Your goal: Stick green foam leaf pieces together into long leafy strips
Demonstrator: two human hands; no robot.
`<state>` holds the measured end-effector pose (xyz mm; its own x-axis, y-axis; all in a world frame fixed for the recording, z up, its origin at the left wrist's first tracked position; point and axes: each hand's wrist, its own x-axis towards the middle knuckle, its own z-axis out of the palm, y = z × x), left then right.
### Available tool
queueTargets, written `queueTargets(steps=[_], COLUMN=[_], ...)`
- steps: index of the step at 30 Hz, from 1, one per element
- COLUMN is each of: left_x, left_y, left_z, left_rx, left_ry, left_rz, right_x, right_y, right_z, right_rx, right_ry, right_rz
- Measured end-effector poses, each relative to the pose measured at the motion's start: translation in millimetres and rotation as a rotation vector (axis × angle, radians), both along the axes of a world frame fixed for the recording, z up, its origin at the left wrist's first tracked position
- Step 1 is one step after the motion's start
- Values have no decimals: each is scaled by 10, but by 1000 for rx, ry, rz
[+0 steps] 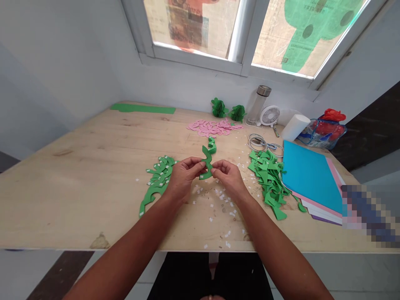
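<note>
Between my two hands is a wavy green paper cutout (207, 157) with a small white square near its lower end. My left hand (186, 171) pinches its left edge between thumb and fingers. At its lower right edge, my right hand (227, 173) is closed with the fingertips on the paper. Just beyond the cutout lies a small stack of similar wavy green pieces (211, 146). Left of my left hand, a pile of green cutouts (161, 173) carries small white squares. Many tiny white paper bits (229, 204) are scattered beneath and around my right hand.
Green scraps (268, 179) lie right of my right arm, beside coloured sheets (312, 179). Pink cutouts (215, 127) and green paper ornaments (219, 108) sit farther back. A bottle (258, 104), a fan (270, 115), a white roll (296, 127) and coiled cable (258, 142) stand or lie at back right.
</note>
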<state>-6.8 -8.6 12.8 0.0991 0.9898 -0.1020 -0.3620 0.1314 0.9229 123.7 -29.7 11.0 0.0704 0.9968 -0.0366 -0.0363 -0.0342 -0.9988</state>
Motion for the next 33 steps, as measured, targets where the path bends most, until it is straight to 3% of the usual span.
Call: queueTargets(steps=[11,22,28,33], left_x=[28,-31,-60,-66], left_y=[-19,2,5,-14], left_z=[-3,6,38,81], left_rx=[16,-34,-79,-118], left_ry=[34,-46,-158,-233], left_rz=[0,-130,-236,-277], right_x=[-14,15,15,24], right_y=[12,-13,-48,-56], right_z=[-24,41,136,121], right_rx=[19,54,98,83], right_ry=[-15,-4,79,137], right_rz=[17,19,66,124])
